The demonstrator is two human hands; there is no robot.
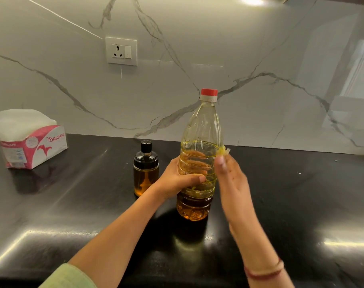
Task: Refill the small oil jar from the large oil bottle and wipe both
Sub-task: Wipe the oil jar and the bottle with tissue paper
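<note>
The large oil bottle point(198, 125) stands capped and upright on the counter point(301, 194). The left grip point(175, 179) curls round its waist; the right grip point(231, 177), blurred, pinches a yellowed tissue scrap point(224, 151) at its 3 o'clock side. The small oil jar point(145, 173) stands lidded just at the bottle's 9 o'clock

Capped bottle point(202, 129) on surface point(301, 204), left hand point(177, 179) gripping it, right hand point(233, 183) pinching wad point(224, 151) beside it, jar point(145, 173) left.

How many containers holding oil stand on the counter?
2. The large oil bottle, gripped by the left hand, is central; the small oil jar stands just left of it. None seems hidden.
</note>
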